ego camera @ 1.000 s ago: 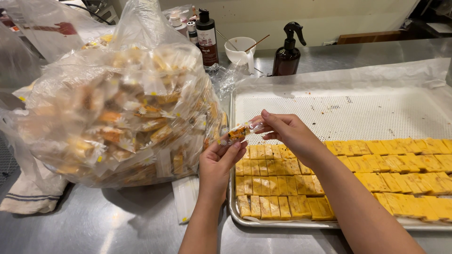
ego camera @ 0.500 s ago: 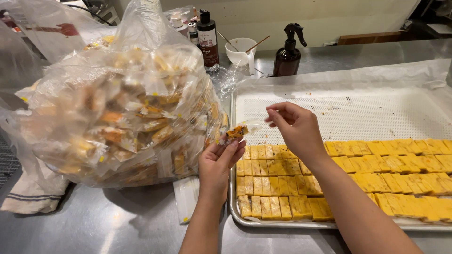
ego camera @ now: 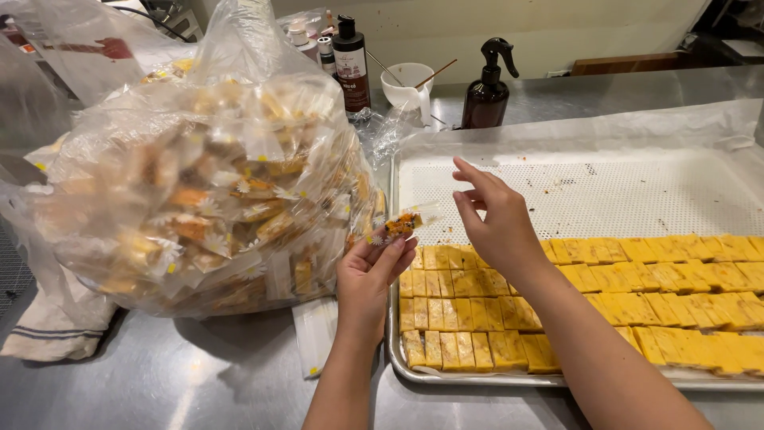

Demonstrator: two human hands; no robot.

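My left hand [ego camera: 372,275] holds a small clear wrapped packet [ego camera: 404,224] with an orange piece inside, just off the left edge of a metal baking tray [ego camera: 557,189]. My right hand [ego camera: 495,219] hovers over the tray with fingers spread, holding nothing, a short way right of the packet. Rows of yellow-orange bars [ego camera: 605,295] fill the near half of the tray, which is lined with a white perforated mat. A large clear plastic bag [ego camera: 199,175] stuffed with wrapped pieces sits to the left of my left hand.
At the back stand a dark pump bottle [ego camera: 486,87], a dark bottle with a label [ego camera: 350,64] and a white cup with a stick [ego camera: 411,87]. A folded cloth [ego camera: 48,338] lies at the lower left on the steel counter [ego camera: 183,382]. Loose empty wrappers [ego camera: 314,334] lie under the bag.
My right hand has let go of the packet, opened, and drawn a little to the right. My left hand keeps the packet by the bag.
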